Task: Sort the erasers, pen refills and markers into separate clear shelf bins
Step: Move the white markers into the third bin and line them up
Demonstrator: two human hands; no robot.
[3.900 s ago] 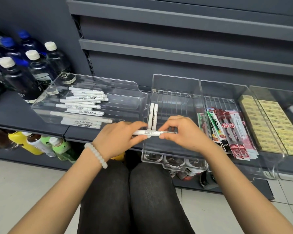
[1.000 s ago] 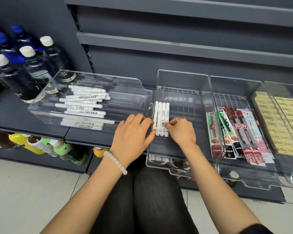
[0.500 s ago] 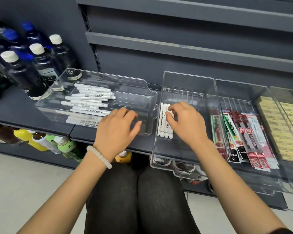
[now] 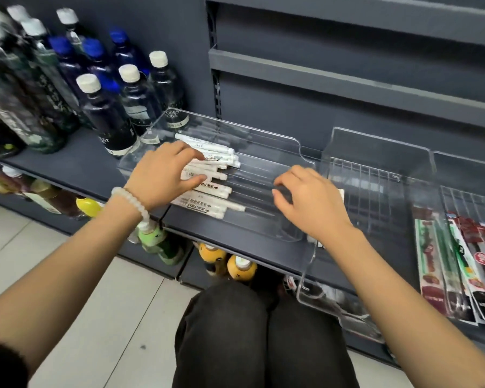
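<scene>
Several white markers (image 4: 217,154) lie in a loose pile in the left clear bin (image 4: 263,135). My left hand (image 4: 163,175) reaches into that bin, its spread fingers and thumb touching the pile; no marker is lifted. My right hand (image 4: 311,203) hovers with loosely curled fingers over the wall between the left bin and the middle clear bin (image 4: 375,152), holding nothing. It hides most of the row of markers in the middle bin; only an end (image 4: 341,193) shows. Pen refill packs (image 4: 459,261) lie in the bin at the right edge. No erasers are in view.
Dark water and soda bottles (image 4: 109,116) stand on the shelf just left of the left bin. Drink bottles (image 4: 237,267) fill the lower shelf. Grey shelf rails (image 4: 347,88) run above the bins. My knees (image 4: 263,331) are below the shelf edge.
The view has swung left. My left hand moved from the shelf's front edge into the left bin onto the markers. My right hand left the row in the middle bin and shifted left.
</scene>
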